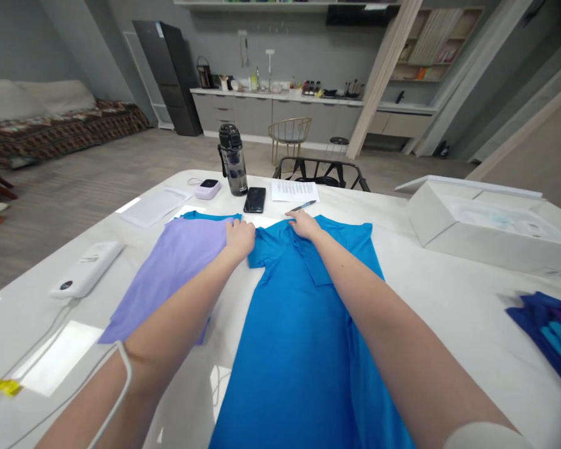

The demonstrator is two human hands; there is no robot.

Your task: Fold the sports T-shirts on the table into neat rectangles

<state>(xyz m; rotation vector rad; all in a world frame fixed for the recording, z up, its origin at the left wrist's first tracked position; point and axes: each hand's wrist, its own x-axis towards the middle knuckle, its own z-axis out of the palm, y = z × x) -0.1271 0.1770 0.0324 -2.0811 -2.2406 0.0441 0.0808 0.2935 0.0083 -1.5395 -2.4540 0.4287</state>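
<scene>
A bright blue T-shirt (303,337) lies spread lengthwise before me, its neck end away from me. Part of its right side is folded over, with a sleeve across the upper body. My left hand (240,239) is closed at the edge of the blue sleeve, beside a folded lilac shirt (182,255); its fingertips are partly hidden. At the neck end, my right hand (303,225) pinches the blue fabric, its index finger pointing left. Another blue edge shows beneath the lilac shirt.
Beyond the shirts are a phone (255,200), a pen (301,206), a printed sheet (294,191), a black-lidded bottle (234,163) and a lilac device (207,189). A white power bank (90,268) with cables lies left. An open white box (486,240) and dark folded clothes (549,333) sit right.
</scene>
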